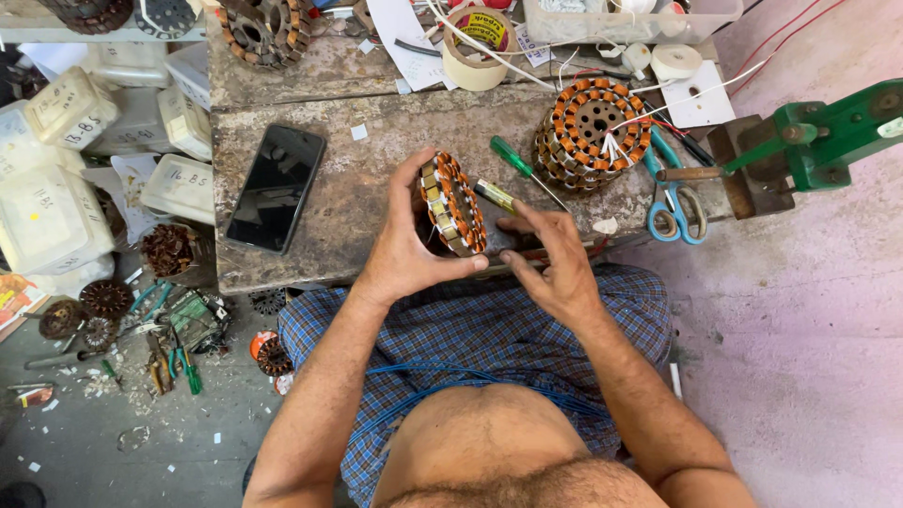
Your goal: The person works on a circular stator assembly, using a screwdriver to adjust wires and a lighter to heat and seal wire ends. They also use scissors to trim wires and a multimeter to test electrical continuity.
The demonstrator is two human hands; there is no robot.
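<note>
My left hand [406,246] grips a round motor stator [451,204] with copper windings, holding it on edge just above the near edge of the stone workbench [320,198]. My right hand [553,256] is beside it on the right, fingers curled and touching the stator's lower side; nothing else shows in that hand. A small yellow-handled tool [494,196] lies just behind the stator. A green-handled screwdriver [519,166] lies next to it.
A stack of wound stators [591,132] stands at the right with blue scissors [673,209] beside it. A black phone [277,186] lies at the left, a tape roll [478,47] at the back. A green press [816,132] is at the far right. Plastic boxes [56,188] and pliers [177,362] clutter the floor.
</note>
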